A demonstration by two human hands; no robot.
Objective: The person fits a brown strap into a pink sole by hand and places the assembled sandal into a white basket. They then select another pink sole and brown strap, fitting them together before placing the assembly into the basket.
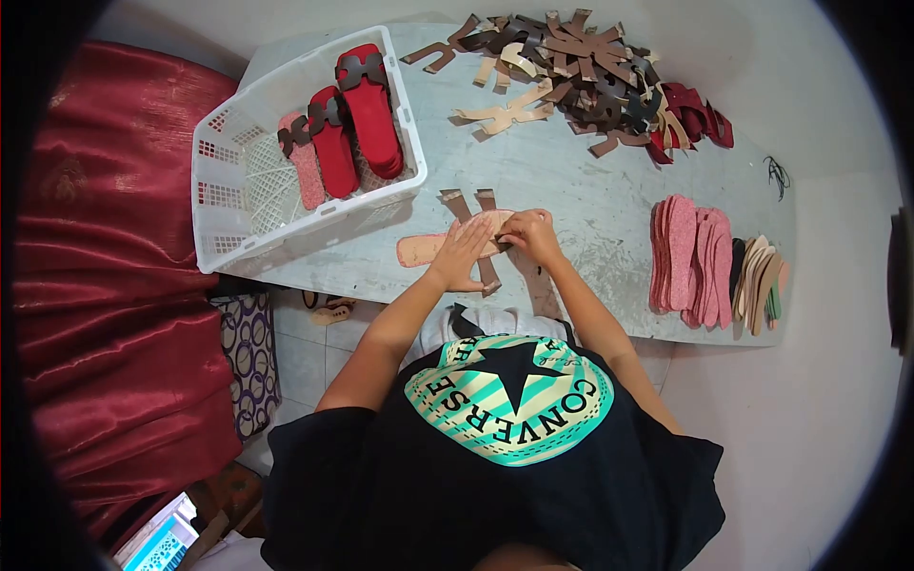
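A tan sandal insole [416, 251] with a pink edge lies bottom up on the table in front of me. Across it runs a brown H-shaped strap [455, 203], whose two far ends stick out beyond the insole and one near end sticks out toward me. My left hand [461, 251] rests flat on the insole with its fingers stretched out. At the insole's right part, my right hand [531, 235] is closed in a pinch on a dark end of the strap; its fingertips partly cover that end.
A white plastic basket [411, 143] with red and pink sandals stands at the left. Brown and beige straps [590, 71] are heaped at the back. Stacks of pink insoles [674, 257] and darker and beige soles [757, 281] stand at the right, beside the table edge. A thin black cord [778, 176] lies behind them.
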